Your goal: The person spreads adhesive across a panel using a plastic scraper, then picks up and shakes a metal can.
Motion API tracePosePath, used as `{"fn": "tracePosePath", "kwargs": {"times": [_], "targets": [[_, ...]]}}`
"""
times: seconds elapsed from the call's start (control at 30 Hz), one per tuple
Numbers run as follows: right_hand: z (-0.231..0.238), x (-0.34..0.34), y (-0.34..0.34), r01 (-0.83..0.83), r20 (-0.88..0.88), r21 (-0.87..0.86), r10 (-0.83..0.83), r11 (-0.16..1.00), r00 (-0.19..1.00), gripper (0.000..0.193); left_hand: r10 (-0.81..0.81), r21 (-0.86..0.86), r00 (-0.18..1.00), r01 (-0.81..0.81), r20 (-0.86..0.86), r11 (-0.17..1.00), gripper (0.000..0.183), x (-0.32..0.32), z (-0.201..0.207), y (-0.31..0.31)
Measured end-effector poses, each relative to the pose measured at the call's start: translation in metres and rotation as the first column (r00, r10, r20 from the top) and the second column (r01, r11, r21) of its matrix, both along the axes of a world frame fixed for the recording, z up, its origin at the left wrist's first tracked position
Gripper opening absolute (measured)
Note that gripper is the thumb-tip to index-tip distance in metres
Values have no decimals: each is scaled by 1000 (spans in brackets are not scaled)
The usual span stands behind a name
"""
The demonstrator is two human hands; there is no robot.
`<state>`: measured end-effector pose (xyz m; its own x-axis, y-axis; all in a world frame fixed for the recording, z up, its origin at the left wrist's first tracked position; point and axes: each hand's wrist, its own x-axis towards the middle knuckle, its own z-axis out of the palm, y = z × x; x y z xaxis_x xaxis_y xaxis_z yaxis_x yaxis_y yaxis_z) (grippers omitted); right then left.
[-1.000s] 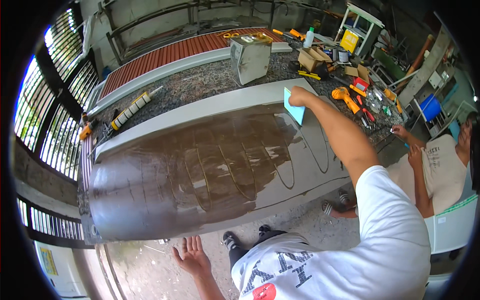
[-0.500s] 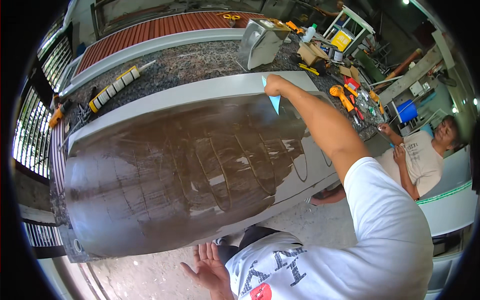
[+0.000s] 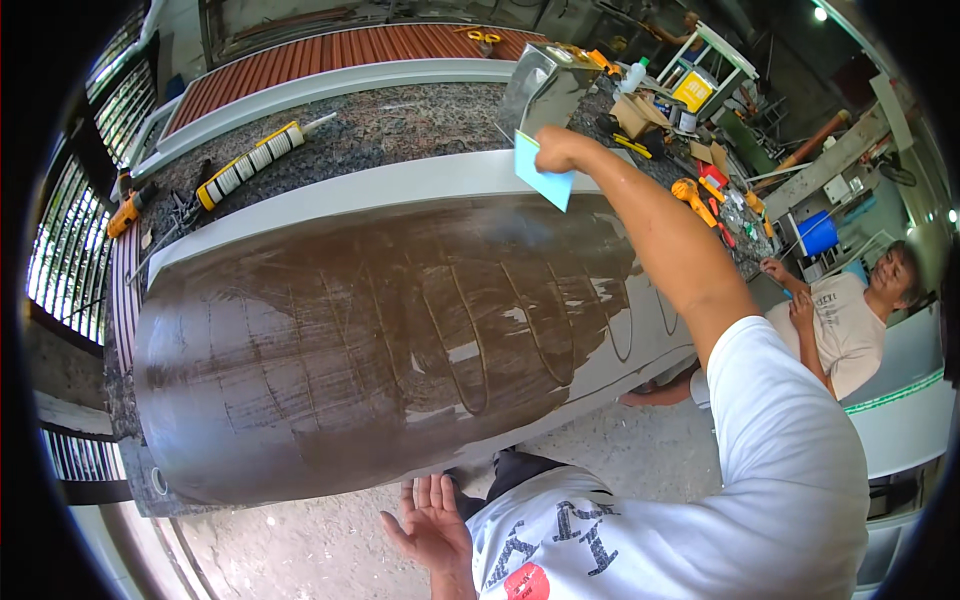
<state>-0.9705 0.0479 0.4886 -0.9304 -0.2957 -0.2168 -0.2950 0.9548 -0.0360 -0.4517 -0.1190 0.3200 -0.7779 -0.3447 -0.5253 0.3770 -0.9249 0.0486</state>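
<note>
My right hand (image 3: 560,150) is closed round a thin light-blue flat spreader (image 3: 543,178) at the panel's far edge, toward its right end. The spreader is tilted, its broad face showing; whether its lower edge touches the panel I cannot tell. A long pale panel (image 3: 590,402) lies across the bench, most of it coated with brown, wet-looking glue (image 3: 300,350). Several looping ridges of glue run over the coat's middle and right. My left hand (image 3: 434,525) is held palm up off the panel's near edge, fingers apart and nothing in it.
A metal box (image 3: 545,92) stands just beyond my right hand. A cartridge tube (image 3: 255,165) and an orange drill (image 3: 126,212) lie at the far left. Hand tools, including an orange power tool (image 3: 693,197), crowd the right. Another person (image 3: 840,325) is beyond the panel's right end.
My right hand has moved slightly away from me, toward the far edge. The spreader has turned, from a narrow sliver to its broad face. My left hand stays open.
</note>
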Motion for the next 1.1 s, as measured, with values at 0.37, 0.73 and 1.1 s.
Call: {"fn": "tracePosePath", "kwargs": {"times": [0.37, 0.73, 1.1], "targets": [[-35, -1, -2, 321, 228, 17, -316, 947, 921, 20, -26, 15, 1000, 26, -10, 1000, 64, 1, 0, -5], [-56, 23, -137, -121, 110, 114, 108, 986, 988, 21, -40, -13, 998, 39, -41, 999, 59, 4, -9, -6], [-46, 80, -280, -569, 79, 232, 568, 789, 819, 25, 0, 10, 999, 1, -53, 1000, 59, -3, -2, -6]]}}
